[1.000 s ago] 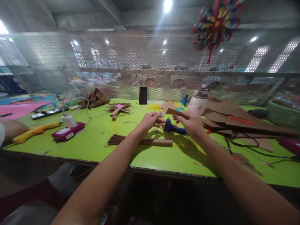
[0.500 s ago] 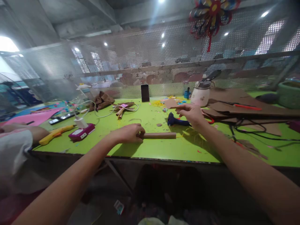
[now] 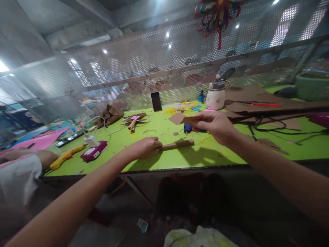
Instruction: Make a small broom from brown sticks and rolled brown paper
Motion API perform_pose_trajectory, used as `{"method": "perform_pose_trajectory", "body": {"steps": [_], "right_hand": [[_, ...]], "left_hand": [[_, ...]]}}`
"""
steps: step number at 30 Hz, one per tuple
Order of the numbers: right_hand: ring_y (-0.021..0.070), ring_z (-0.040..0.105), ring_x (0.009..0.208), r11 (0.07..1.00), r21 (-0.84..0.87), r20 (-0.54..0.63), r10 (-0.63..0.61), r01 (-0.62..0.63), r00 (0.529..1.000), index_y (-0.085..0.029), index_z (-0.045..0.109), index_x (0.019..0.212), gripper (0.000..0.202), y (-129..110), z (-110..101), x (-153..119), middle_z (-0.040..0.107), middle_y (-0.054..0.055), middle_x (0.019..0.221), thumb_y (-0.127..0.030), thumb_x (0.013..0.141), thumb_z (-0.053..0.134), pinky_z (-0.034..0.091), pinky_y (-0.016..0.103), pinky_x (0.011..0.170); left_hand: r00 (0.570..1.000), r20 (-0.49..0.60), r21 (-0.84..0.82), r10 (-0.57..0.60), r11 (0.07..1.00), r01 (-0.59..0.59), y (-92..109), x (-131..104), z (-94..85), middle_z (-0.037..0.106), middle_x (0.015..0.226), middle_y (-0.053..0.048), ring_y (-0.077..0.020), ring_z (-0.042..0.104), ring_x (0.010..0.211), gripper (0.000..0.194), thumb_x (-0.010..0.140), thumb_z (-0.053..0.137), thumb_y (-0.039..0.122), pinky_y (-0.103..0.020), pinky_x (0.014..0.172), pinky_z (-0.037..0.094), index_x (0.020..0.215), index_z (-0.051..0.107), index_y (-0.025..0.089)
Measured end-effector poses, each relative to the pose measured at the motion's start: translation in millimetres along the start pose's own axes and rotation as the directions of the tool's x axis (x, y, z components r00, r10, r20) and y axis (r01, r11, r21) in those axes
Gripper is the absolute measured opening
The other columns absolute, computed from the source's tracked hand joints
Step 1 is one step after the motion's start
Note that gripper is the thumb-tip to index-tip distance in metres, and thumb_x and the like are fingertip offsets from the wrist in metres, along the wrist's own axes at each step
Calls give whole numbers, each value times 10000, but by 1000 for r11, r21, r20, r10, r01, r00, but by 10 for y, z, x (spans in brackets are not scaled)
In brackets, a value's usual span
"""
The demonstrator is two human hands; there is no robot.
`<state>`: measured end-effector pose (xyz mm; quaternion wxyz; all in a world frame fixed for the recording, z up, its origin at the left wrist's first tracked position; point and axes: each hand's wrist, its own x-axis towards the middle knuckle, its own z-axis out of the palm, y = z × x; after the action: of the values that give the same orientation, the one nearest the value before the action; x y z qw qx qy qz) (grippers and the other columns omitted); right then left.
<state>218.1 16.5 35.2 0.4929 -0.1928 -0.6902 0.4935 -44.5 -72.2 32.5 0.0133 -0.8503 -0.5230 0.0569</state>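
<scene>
My left hand [image 3: 149,147] is closed on one end of a rolled brown paper tube [image 3: 178,144], which lies along the front of the green table [image 3: 164,161]. Between the thumb and fingers of my right hand [image 3: 214,126] is a small flat piece of brown paper [image 3: 178,118], held above the table beyond the tube. A dark blue glue gun [image 3: 187,128] lies just behind my right fingers, which partly hide it. Thin yellow strands trail from the tube's far end.
Further back lie a paper-tube craft piece [image 3: 132,125], crumpled brown paper [image 3: 110,115], a propped phone [image 3: 156,101] and a white bottle [image 3: 215,97]. Brown sheets [image 3: 249,99] and cables are at right. At left are a purple power socket [image 3: 94,151], a yellow glue gun [image 3: 66,156] and another person's sleeve [image 3: 23,171].
My right hand has brought the paper piece nearer, now covering more of the blue glue gun. My left hand stays on the tube, which looks slightly turned. The whole view has tilted.
</scene>
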Motion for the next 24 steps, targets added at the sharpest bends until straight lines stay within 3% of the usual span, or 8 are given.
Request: {"method": "perform_pose_trajectory", "body": {"steps": [4,7,12,15,19,24], "right_hand": [[168,611,669,985,-154,192,-46,77,980,-237,744,825,141,-235,132,-590,688,32,731,-237,749,625,492,285,611],[164,628,722,959,-210,348,-108,190,931,-238,737,860,203,-198,297,-865,704,35,789,-151,778,572,490,277,670],[151,634,699,964,-231,424,-22,132,905,-239,742,913,255,68,569,-768,718,12,772,-136,811,532,477,242,657],[159,637,717,932,-290,429,-76,217,900,-260,738,958,274,231,676,-583,726,18,811,-140,826,530,467,240,654],[180,631,788,827,-456,441,-111,329,891,-270,736,969,252,387,695,-464,712,50,860,-148,822,573,459,262,704],[185,591,838,677,-627,454,-86,386,887,-255,722,988,231,423,594,-567,649,77,907,-175,855,552,436,274,720]], "left_hand": [[997,46,-6,57,998,-57,-73,63,-195,618,769,-67,-147,535,667,192,755,497,120,-238,632,379,800,679,162],[996,63,13,65,998,-66,-97,137,-382,627,734,-61,-146,523,638,206,742,517,126,-244,613,360,818,702,175],[993,117,65,-12,998,5,-16,223,-674,658,725,-61,-140,495,580,259,704,530,126,-259,564,332,853,728,201],[988,134,49,-80,996,74,46,227,-764,676,710,-50,-143,494,578,295,676,541,131,-258,571,338,881,733,221],[987,140,-3,-76,997,78,117,138,-710,675,689,-42,-138,494,557,282,697,525,142,-259,575,350,874,729,226],[992,117,-85,-50,995,60,181,-63,-373,653,742,-67,-152,549,639,211,760,493,160,-253,623,388,792,701,175]]}}
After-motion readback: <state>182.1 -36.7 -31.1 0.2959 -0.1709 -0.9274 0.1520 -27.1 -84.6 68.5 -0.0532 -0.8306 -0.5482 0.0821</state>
